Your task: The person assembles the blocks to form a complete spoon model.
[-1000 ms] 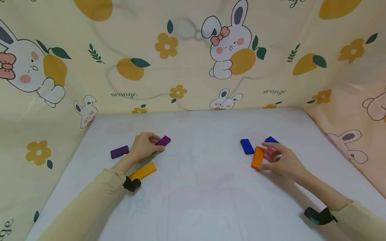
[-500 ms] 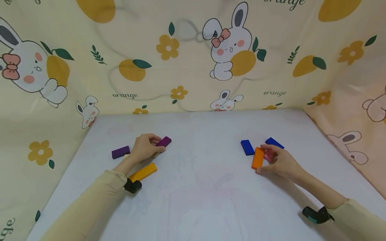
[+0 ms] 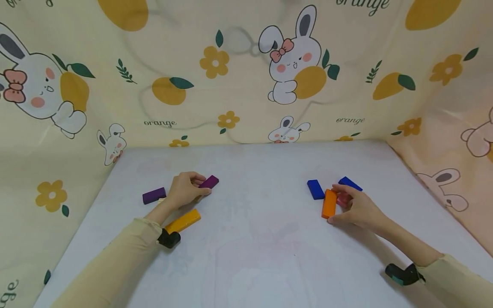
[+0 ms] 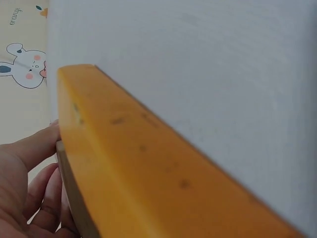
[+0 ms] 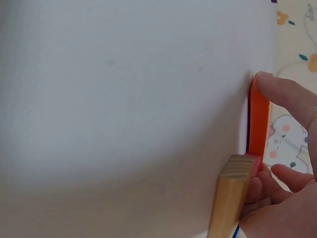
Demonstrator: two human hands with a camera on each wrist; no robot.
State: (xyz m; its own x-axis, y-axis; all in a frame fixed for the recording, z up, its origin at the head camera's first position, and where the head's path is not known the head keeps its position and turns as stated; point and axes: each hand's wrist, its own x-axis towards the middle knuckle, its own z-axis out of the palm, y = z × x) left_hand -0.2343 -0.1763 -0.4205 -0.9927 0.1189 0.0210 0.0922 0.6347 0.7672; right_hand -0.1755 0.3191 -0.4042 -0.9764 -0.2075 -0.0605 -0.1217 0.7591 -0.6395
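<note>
My left hand [image 3: 186, 188] pinches a purple block [image 3: 209, 182] between thumb and fingers at the left of the table. A second purple block [image 3: 154, 195] lies behind that wrist, and a yellow block [image 3: 184, 220] lies in front of it. In the left wrist view the yellow block [image 4: 133, 148] hides much of the hand's work, with a brown wooden block [image 4: 77, 198] beside the fingers. On the right, my right hand [image 3: 360, 208] grips an orange block [image 3: 329, 204] by its two ends. A pink block [image 3: 342, 199] sits partly hidden under the fingers.
Two blue blocks lie beyond the right hand, one blue block [image 3: 316, 189] left of the other blue block [image 3: 350, 183]. A plain wooden block [image 5: 230, 198] shows near the right palm. The white tabletop [image 3: 254, 248] is bordered by a patterned cloth [image 3: 239, 85].
The right thumb has shifted to the orange block's near end and the index finger to its far end; that block has turned slightly. My left hand keeps its hold on the purple block.
</note>
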